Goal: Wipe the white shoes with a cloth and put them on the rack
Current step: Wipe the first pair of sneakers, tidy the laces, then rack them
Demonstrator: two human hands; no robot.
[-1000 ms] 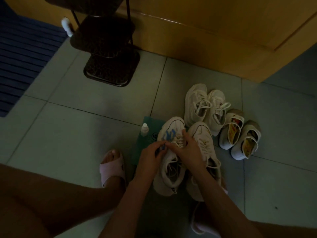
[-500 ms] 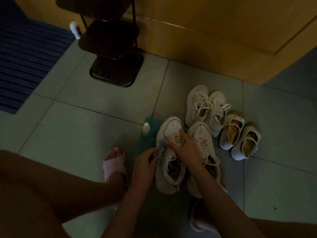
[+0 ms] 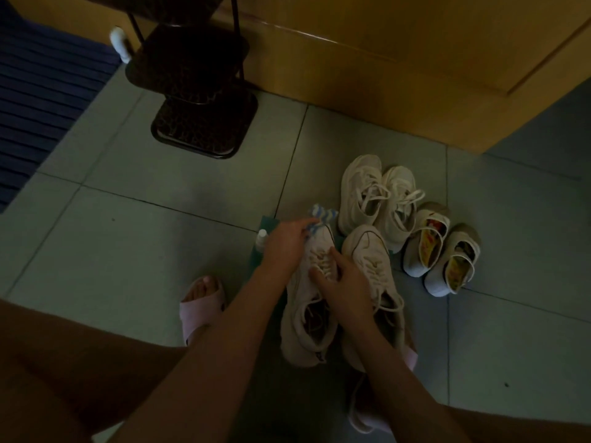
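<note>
A white sneaker (image 3: 307, 318) lies on the tiled floor in front of me, its mate (image 3: 371, 251) right beside it. My left hand (image 3: 284, 247) holds a blue-and-white striped cloth (image 3: 319, 219) pressed on the sneaker's toe. My right hand (image 3: 342, 282) grips the same sneaker over its laces. The dark tiered shoe rack (image 3: 201, 91) stands at the far left against the wooden door.
Another white sneaker pair (image 3: 377, 203) and a pair of small strap shoes (image 3: 441, 254) sit to the right. A small white bottle (image 3: 261, 239) stands on a green mat (image 3: 268, 225). My foot in a pink slipper (image 3: 201, 302) is at left. A blue striped rug (image 3: 41, 100) lies far left.
My left hand has slid the cloth from the sneaker's side up to its toe. My right hand keeps its hold on the laces. The view has shifted slightly.
</note>
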